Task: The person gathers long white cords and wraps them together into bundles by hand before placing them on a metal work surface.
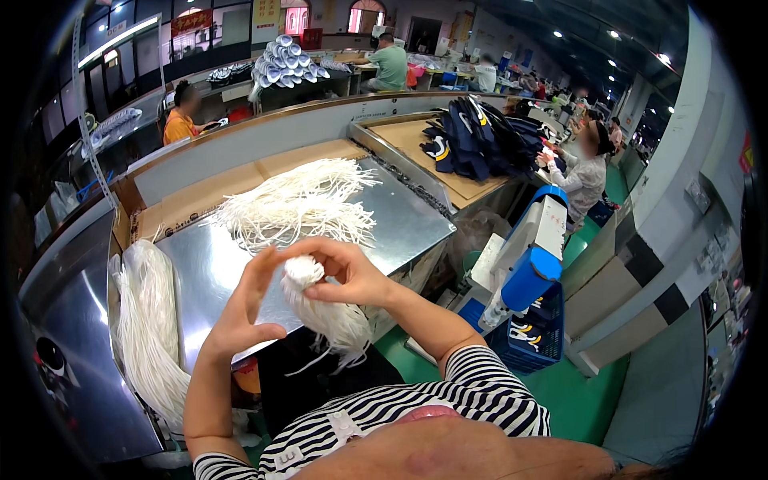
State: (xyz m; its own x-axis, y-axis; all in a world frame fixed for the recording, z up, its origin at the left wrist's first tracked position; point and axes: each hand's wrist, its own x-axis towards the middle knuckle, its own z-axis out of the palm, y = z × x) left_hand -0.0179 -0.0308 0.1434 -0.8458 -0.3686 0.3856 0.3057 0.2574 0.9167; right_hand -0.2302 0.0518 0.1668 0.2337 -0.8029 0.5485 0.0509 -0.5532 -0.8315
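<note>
A bundle of white cords hangs in front of my body, its top end bunched tight and its loose ends trailing downward. My right hand grips that bundle near the top between thumb and fingers. Beside it, my left hand is raised with thumb and fingers spread apart and nothing between them; its fingertips are close to my right hand's fingers. On the metal tabletop beyond lies a loose heap of white cords. A long hank of white cords drapes over the table's left side.
Cardboard lines the table's far edge. Dark blue pieces are piled on the adjoining table. To my right stand a blue-and-white machine and a blue crate. Several people work beyond, one in orange behind the partition.
</note>
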